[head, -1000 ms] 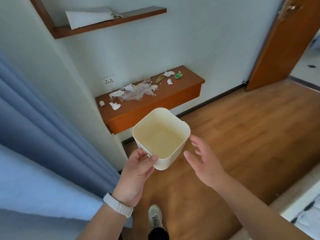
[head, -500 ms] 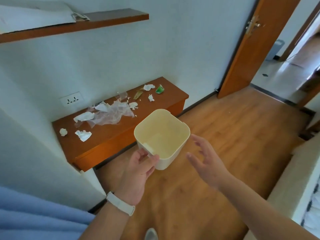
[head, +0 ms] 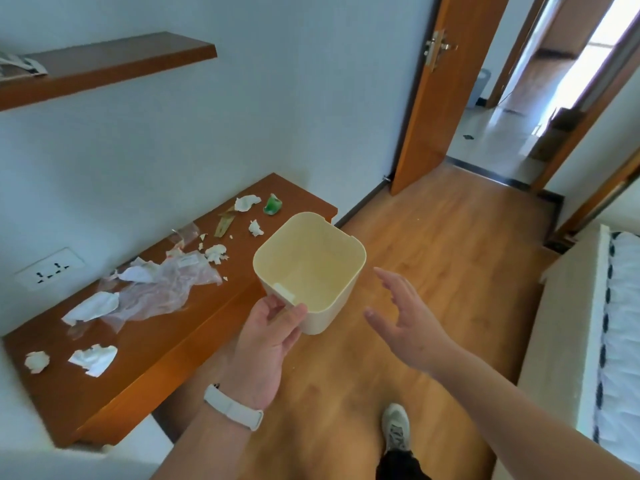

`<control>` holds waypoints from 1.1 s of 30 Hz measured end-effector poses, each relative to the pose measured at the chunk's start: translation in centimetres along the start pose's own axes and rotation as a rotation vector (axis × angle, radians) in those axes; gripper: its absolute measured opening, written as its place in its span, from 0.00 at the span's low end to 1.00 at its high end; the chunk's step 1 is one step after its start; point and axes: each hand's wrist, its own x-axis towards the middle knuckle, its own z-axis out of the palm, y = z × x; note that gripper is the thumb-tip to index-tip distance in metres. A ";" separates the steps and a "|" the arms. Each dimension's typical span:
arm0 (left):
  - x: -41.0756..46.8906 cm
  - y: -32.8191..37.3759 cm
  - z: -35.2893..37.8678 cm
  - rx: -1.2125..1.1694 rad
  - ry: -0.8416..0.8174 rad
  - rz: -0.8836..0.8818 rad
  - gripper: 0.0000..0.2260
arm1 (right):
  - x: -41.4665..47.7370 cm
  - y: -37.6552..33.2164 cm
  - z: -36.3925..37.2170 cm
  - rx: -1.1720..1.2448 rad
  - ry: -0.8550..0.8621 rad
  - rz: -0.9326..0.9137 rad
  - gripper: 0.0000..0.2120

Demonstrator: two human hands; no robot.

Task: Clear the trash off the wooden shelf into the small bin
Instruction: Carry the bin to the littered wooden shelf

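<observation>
My left hand (head: 266, 344) grips the near rim of a small cream bin (head: 311, 268), held in the air beside the low wooden shelf (head: 166, 341); the bin looks empty. My right hand (head: 405, 317) hovers open to the right of the bin, not touching it. Trash lies across the shelf: a crumpled clear plastic sheet (head: 166, 285), white paper scraps (head: 93, 358), a small white wad (head: 36, 361) at the left end, more white scraps (head: 246, 202) and a green wrapper (head: 273, 204) at the far end.
A higher wooden wall shelf (head: 104, 67) hangs at the upper left. A wall socket (head: 48, 268) sits above the low shelf. An open wooden door (head: 440, 91) leads to a hallway. A bed (head: 595, 334) stands at the right. My shoe (head: 394, 427) is on the wooden floor.
The view has swung right and closer to the low shelf, which now lies left of the bin. The blue curtain has left the view. Both hands keep their poses around the bin.
</observation>
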 end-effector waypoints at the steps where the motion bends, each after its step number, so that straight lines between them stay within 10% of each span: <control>1: 1.0 0.1 0.4 0.005 0.006 -0.004 0.32 | 0.9 0.7 -0.2 0.007 0.000 -0.005 0.34; 33: 34.6 3.9 16.4 -0.104 0.372 -0.010 0.19 | 39.9 16.0 -11.0 0.039 -0.326 -0.034 0.40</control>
